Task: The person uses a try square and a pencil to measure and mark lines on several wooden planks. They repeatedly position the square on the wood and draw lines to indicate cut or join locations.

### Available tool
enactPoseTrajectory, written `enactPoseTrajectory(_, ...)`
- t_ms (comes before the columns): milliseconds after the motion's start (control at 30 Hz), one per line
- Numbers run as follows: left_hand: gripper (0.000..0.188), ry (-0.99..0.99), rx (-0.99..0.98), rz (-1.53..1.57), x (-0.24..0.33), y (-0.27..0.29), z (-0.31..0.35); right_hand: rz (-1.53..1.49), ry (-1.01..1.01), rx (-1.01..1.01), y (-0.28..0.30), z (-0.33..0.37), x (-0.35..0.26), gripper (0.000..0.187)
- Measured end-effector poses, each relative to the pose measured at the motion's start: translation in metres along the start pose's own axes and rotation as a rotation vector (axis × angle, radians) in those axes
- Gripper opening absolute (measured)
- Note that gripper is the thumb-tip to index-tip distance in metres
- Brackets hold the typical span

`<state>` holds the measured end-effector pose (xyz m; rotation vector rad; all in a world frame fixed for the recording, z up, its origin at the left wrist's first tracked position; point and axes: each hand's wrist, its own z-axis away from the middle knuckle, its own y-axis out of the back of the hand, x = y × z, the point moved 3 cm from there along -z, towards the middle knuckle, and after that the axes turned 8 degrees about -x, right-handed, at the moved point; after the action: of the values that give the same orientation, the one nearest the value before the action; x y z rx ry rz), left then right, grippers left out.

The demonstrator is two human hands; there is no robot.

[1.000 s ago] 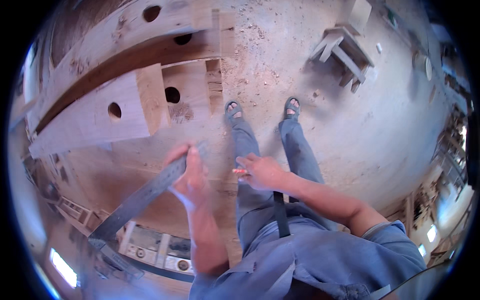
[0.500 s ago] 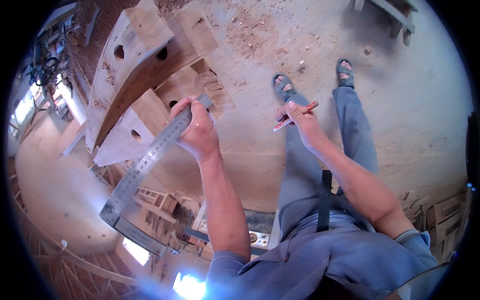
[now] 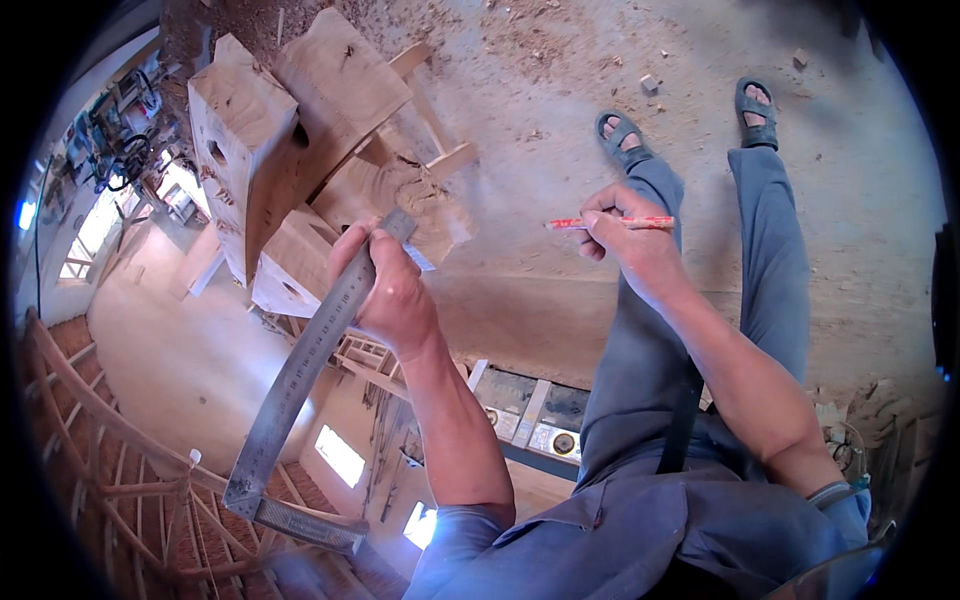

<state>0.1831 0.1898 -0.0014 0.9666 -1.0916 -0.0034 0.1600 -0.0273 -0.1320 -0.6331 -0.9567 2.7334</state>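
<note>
My left hand (image 3: 390, 290) is closed round the upper end of the blade of a steel try square (image 3: 300, 370). Its long graduated blade slants down to the left, and the thick stock (image 3: 308, 525) sticks out at the lower end. In my right hand (image 3: 635, 240) a red carpenter's pencil (image 3: 650, 223) is pinched between thumb and fingers, lying nearly level with its point to the left. Past my left hand stand large blocks of pale wood (image 3: 340, 80) with holes cut in them. Whether the square touches the wood I cannot tell.
My sandalled feet (image 3: 625, 140) stand on a dusty floor (image 3: 540, 150) strewn with wood shavings and small offcuts (image 3: 650, 83). Cables and tools (image 3: 130, 150) lie at the far left. Roof timbers (image 3: 110, 490) show at lower left.
The view has shifted, so the wooden blocks and my feet appear elsewhere. My right hand has turned the pencil from slanting to nearly level. My left hand still grips the square.
</note>
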Motion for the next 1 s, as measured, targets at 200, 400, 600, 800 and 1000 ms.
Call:
enactPoseTrajectory(200, 0.016, 0.020, 0.056, 0.004, 0.005, -0.004, 0.001, 0.114, 0.065, -0.098, -0.006, -0.006, -0.021, 0.013)
enactPoseTrajectory(400, 0.015, -0.009, 0.044, -0.088, 0.010, -0.006, -0.012, -0.184, 0.216, -0.302, -0.023, -0.012, -0.032, 0.028)
enactPoseTrajectory(600, 0.017, -0.052, 0.010, -0.097, 0.011, -0.006, -0.019, -0.322, 0.226, -0.403, -0.044, -0.032, -0.037, 0.034)
enactPoseTrajectory(800, 0.020, -0.076, -0.008, -0.107, 0.006, -0.001, -0.020, -0.327, 0.213, -0.435, -0.044, -0.037, -0.039, 0.027)
enactPoseTrajectory(1000, 0.016, -0.057, 0.010, -0.102, 0.010, -0.007, -0.018, -0.317, 0.181, -0.512, -0.061, -0.044, -0.027, 0.036)
